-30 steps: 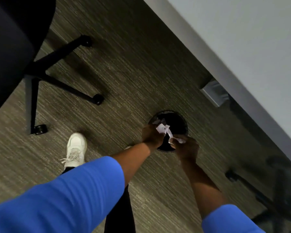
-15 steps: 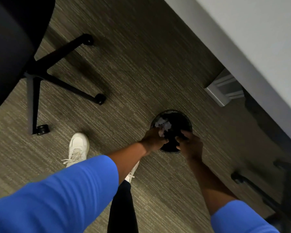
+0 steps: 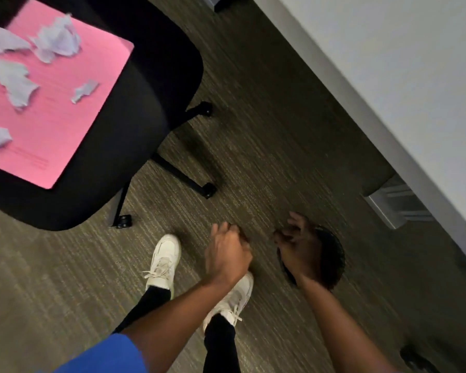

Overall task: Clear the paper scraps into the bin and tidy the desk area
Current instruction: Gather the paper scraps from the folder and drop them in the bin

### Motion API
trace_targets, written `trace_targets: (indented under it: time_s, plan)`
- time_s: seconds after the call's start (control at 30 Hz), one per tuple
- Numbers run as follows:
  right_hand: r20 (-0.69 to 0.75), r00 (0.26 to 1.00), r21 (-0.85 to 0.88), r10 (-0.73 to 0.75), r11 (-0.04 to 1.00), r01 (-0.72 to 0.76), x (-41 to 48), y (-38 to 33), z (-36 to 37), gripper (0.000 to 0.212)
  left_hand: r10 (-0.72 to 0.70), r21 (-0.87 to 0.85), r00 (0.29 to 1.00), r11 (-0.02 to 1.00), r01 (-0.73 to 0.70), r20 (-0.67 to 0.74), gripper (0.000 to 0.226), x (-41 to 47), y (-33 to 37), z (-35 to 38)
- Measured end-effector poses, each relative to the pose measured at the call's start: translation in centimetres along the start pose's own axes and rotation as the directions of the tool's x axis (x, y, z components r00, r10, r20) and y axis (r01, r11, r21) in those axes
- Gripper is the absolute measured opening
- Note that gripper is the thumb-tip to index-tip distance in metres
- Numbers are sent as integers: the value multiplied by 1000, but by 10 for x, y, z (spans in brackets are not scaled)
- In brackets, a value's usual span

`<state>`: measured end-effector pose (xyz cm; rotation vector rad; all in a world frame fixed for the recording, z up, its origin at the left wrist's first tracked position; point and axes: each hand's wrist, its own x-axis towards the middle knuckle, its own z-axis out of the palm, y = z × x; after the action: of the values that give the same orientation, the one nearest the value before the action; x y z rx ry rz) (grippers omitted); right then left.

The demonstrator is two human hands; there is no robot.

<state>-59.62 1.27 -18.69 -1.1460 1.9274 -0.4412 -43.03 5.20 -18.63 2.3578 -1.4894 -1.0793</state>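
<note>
The round black bin (image 3: 332, 258) stands on the carpet beside the desk; its inside is hidden. My right hand (image 3: 297, 247) hovers over the bin's left rim, fingers loosely spread and holding nothing. To its left, clear of the bin, is my left hand (image 3: 226, 255), seen from the back with fingers curled in and no paper visible in it. Several torn white paper scraps (image 3: 57, 41) lie on a pink folder (image 3: 65, 117), which rests on the black office chair seat (image 3: 145, 103) at the upper left.
The white desk (image 3: 388, 63) runs along the right, with its grey foot (image 3: 398, 208) just beyond the bin. My white shoes (image 3: 164, 262) stand on the carpet below the chair. Chair legs and casters (image 3: 207, 189) jut toward the bin. Another caster (image 3: 414, 359) sits at the bottom right.
The paper scraps left my hands into the bin. Both hands have risen out of it, the left moving away to the left. The view swung up to the chair with the folder.
</note>
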Motion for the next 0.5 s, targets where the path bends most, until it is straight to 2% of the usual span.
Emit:
trace_targets:
  time_s: [0.13,0.3,0.4,0.5]
  plan:
    - [92,993,37,-73,997,69,4,-72,25,66,-161,-109,956,985,138,-245,14,11,-30,-81]
    - [224,965,19,-134,991,133,-4,-163,50,67,-189,-153,846,980,129,-498,18,25,-66,-184]
    - [202,948,-2,-246,968,252,-13,-222,70,69,-248,-193,748,968,163,-615,30,41,-84,-245]
    - [208,918,-3,-337,938,345,-19,-274,97,67,-341,-221,674,940,262,-655,50,63,-107,-298]
